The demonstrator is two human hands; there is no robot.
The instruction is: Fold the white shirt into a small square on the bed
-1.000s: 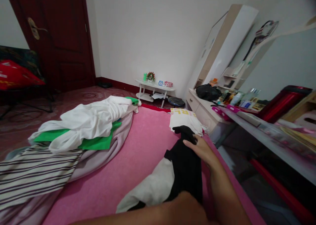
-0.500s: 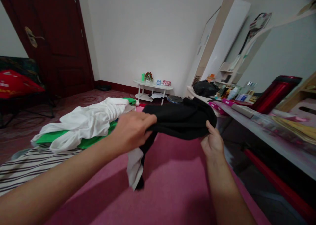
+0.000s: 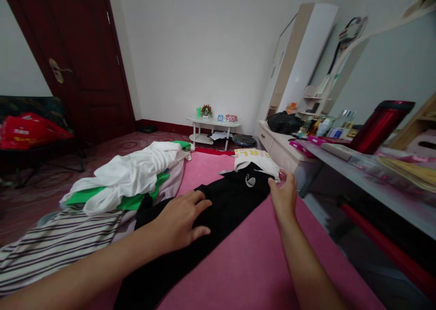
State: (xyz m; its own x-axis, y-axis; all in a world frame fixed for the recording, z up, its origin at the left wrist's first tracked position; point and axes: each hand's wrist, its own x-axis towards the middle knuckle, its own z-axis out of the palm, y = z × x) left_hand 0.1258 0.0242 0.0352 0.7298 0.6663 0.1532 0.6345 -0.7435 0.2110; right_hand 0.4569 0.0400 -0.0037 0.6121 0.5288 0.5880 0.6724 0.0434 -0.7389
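A black garment [image 3: 225, 205] with a small pale print lies stretched at a slant over the pink bed cover [image 3: 252, 255]. My left hand [image 3: 187, 219] rests on its middle, fingers apart and palm down. At its far right end is my right hand [image 3: 284, 187], thumb at the black cloth's edge and fingers apart beside a white garment with yellow lettering [image 3: 250, 158]. That white garment lies partly behind the black one. Under my left forearm, part of the black cloth is hidden.
To the left lie a heaped white garment [image 3: 136, 174], green cloth [image 3: 85, 196] and striped cloth [image 3: 68, 237]. A cluttered desk [image 3: 371, 178] edges the bed on the right, with a red thermos [image 3: 381, 126]. A low white table [image 3: 213, 121] stands by the far wall.
The black garment, held up bunched between both hands before, has come down and spread over the bed. My left hand has loosened from it. The white lettered garment now shows.
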